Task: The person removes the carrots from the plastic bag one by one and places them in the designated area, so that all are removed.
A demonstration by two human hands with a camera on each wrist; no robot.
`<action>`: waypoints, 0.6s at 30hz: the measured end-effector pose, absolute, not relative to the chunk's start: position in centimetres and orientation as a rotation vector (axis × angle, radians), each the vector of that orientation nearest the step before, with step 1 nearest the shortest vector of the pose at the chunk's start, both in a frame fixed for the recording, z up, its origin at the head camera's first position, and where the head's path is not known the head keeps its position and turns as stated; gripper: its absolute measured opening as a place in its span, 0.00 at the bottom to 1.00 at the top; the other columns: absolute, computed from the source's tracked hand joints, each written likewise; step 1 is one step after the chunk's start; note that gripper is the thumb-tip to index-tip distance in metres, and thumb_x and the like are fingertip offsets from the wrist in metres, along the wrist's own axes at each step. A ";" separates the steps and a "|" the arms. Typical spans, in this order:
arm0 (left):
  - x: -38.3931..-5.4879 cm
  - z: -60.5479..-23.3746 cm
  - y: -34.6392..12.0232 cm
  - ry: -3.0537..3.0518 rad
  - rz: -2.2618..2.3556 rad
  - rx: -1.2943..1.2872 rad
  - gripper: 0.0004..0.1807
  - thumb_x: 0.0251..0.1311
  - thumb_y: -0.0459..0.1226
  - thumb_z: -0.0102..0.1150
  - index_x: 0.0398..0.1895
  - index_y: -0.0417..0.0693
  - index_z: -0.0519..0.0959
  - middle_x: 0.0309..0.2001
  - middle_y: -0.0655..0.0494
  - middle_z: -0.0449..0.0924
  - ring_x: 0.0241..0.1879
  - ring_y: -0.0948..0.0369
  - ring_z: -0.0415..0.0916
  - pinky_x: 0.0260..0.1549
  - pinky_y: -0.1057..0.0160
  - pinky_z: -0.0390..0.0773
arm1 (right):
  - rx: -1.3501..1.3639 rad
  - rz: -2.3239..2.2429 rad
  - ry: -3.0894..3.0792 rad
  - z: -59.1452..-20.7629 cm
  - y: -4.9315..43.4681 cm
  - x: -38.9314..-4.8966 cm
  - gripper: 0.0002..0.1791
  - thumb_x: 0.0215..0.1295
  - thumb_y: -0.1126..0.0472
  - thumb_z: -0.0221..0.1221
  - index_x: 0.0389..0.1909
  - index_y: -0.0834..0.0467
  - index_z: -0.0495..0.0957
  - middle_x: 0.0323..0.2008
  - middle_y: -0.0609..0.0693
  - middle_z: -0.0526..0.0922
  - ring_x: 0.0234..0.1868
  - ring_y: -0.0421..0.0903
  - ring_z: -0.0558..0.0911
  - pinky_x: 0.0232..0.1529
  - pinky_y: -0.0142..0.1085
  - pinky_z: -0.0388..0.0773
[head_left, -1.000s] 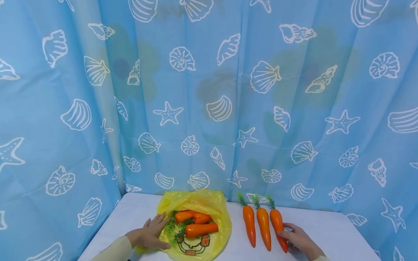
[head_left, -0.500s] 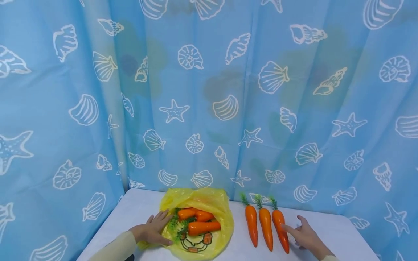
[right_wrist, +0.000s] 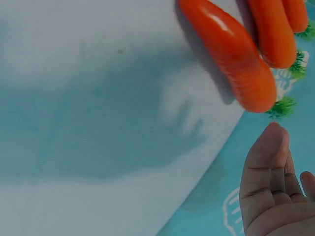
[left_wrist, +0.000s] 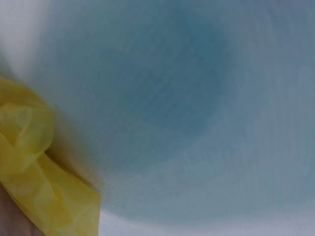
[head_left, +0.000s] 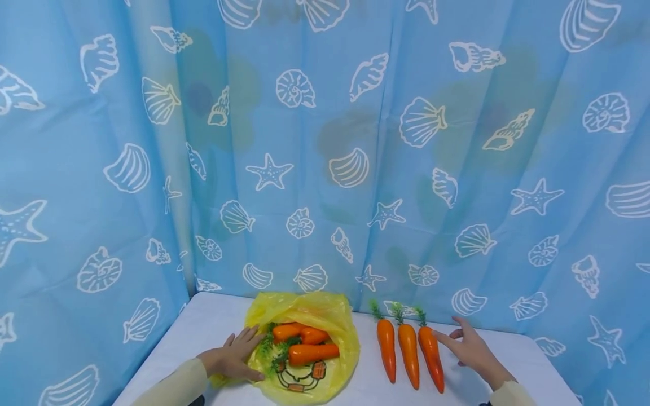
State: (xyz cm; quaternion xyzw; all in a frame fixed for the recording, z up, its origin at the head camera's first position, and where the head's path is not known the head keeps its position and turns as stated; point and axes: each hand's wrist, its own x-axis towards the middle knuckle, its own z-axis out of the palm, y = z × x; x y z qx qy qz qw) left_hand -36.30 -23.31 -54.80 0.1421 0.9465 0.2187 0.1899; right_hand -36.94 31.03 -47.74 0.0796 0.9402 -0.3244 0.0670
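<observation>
My left hand (head_left: pixel 235 356) lies with fingers spread on the left edge of a yellow plastic bag (head_left: pixel 345 361). In the bag's wide mouth several orange carrots (head_left: pixel 313 354) with green tops lie together. On the right, three more carrots stand side by side in a row: a left carrot (head_left: pixel 387 349), a middle carrot (head_left: pixel 408 355) and a right carrot (head_left: pixel 431 361). My right hand (head_left: pixel 472 351) is beside the upper part of the right carrot, fingers loosely extended, holding nothing. In the right wrist view, its fingertips (right_wrist: pixel 270 140) are close to that carrot's leafy end.
A white table (head_left: pixel 218 316) carries everything, its back edge against a blue curtain (head_left: pixel 325 242) printed with white shells and starfish. The curtain also closes off the left side. In the left wrist view, part of the yellow bag (left_wrist: pixel 29 162) shows beside the tabletop.
My right hand has let go of the right carrot's lower part and moved up along it to near its top. My left hand has stayed on the bag.
</observation>
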 end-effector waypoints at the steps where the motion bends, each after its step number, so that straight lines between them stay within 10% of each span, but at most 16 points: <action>1: -36.4 -55.0 -23.4 2.664 0.608 0.396 0.59 0.34 0.73 0.57 0.71 0.58 0.52 0.74 0.48 0.38 0.72 0.44 0.34 0.65 0.35 0.31 | 0.229 -0.990 2.839 -47.5 30.7 -37.0 0.67 0.37 0.20 0.54 0.67 0.64 0.45 0.50 0.70 0.69 0.39 0.53 0.75 0.34 0.43 0.82; 18: -36.9 -55.6 -23.6 2.678 0.598 0.429 0.59 0.35 0.73 0.55 0.71 0.59 0.51 0.74 0.46 0.39 0.72 0.43 0.35 0.64 0.34 0.31 | 0.061 -1.076 2.875 -44.3 29.7 -37.6 0.60 0.44 0.25 0.55 0.68 0.62 0.47 0.54 0.70 0.67 0.45 0.56 0.75 0.33 0.45 0.82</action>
